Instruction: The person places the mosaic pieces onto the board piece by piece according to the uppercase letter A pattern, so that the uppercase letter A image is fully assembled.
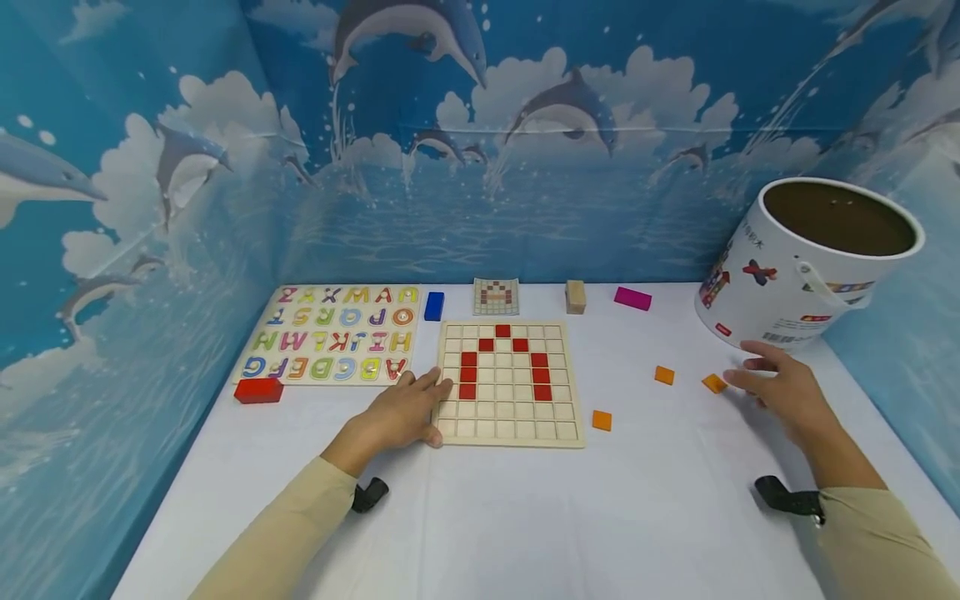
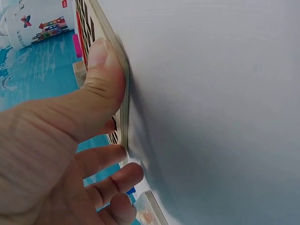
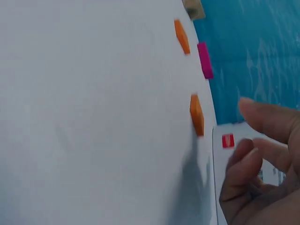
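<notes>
Beige sleeves (image 1: 877, 542) lie nearest the head camera, entering at about seven and four o'clock over the white bench (image 1: 660, 517).

Left hand (image 1: 397, 412): grip slack, fingers parted. It rests against the grid board (image 1: 505, 408), thumb at the board's eight o'clock edge, fingertips at nine.

Right hand (image 1: 783, 396): grip partly spread, fingers somewhat bent, a gap between the foremost digits, nothing held. It hovers near the farthest of three orange tiles (image 1: 714, 383), which lies apart from the fingers in the right wrist view.

Taking the board as the dial, two orange tiles sit at three o'clock, one nearer four. Red tiles (image 1: 502, 331) on the board form an arch, peak at twelve.

Around it: lettered board (image 1: 327, 387) between nine and ten, red block (image 1: 258, 391) at nine, pattern card (image 1: 496, 297) at twelve, magenta block (image 1: 633, 298) at two, white bucket (image 1: 780, 283) beyond it.
</notes>
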A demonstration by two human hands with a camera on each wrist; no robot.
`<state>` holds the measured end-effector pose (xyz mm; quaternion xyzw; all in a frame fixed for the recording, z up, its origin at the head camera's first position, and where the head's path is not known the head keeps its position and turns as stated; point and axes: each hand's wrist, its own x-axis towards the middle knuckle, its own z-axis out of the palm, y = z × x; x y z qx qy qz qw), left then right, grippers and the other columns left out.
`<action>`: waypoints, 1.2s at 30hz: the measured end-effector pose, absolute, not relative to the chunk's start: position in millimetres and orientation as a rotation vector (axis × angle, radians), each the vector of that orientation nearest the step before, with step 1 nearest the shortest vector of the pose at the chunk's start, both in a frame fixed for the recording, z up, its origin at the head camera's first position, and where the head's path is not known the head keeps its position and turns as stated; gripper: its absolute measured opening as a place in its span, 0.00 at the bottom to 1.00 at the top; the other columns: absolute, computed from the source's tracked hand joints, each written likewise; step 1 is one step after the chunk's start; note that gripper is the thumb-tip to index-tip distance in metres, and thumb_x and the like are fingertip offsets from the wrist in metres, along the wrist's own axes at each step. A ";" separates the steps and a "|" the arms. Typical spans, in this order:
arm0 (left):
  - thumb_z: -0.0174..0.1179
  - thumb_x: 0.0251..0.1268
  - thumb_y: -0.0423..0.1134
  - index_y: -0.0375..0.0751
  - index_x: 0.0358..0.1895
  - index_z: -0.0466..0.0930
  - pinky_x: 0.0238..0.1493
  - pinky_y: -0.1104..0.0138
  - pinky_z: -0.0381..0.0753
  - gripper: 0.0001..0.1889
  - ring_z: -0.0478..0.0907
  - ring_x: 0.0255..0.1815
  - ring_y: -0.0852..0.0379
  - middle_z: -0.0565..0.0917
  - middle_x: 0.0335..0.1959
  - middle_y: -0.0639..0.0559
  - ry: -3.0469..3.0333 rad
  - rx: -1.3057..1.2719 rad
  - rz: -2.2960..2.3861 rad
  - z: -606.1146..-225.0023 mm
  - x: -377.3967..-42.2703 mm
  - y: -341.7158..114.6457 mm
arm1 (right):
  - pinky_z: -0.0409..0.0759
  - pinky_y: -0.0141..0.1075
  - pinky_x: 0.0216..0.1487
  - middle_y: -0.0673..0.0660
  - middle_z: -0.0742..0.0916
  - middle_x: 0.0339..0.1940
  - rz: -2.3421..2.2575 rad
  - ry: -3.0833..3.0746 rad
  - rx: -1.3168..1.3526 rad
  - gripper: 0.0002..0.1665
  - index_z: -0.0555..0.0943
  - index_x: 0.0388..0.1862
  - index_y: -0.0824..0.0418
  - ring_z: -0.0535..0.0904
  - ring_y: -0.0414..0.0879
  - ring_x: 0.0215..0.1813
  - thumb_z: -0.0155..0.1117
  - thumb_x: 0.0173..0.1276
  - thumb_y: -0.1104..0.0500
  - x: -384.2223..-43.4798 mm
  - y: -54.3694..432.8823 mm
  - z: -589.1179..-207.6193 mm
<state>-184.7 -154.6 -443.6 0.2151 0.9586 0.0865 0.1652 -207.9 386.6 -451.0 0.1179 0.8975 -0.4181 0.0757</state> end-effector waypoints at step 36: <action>0.73 0.54 0.52 0.44 0.79 0.64 0.62 0.50 0.74 0.47 0.63 0.71 0.40 0.57 0.82 0.42 2.739 0.606 0.248 -440.6 -182.4 -150.6 | 0.82 0.28 0.39 0.51 0.87 0.42 -1.899 2.256 0.315 0.37 0.67 0.69 0.58 0.80 0.43 0.34 0.71 0.69 0.47 -245.4 307.1 -444.6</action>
